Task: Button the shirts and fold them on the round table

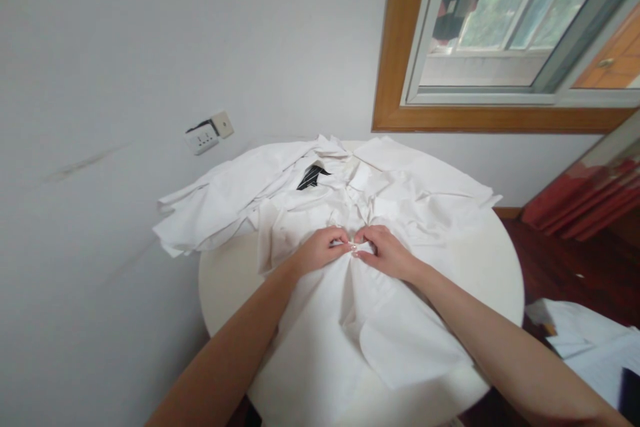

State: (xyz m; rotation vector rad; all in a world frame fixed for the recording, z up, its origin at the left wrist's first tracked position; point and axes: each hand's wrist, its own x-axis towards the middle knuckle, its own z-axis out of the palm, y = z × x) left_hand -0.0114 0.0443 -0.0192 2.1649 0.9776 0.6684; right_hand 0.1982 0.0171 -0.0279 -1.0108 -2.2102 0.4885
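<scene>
A white shirt [320, 320] lies spread on a round table, its lower part draped toward me. My left hand [323, 248] and my right hand [384, 250] meet at the middle of its front, thumbs and fingers pinching the cloth from both sides. Folds fan out below the pinch. A tiny pale spot, perhaps a button, shows between the fingertips, too small to make out. Beyond my hands more white garments [235, 197] lie rumpled in a pile, with a black striped piece of cloth [313, 177] among them.
The round cream table [225, 280] stands near a white wall with a socket [203, 139]. A wood-framed window [410, 33] is at the back right, and a red curtain [590, 197] hangs beside it. White cloth or paper [585, 333] lies low at the right.
</scene>
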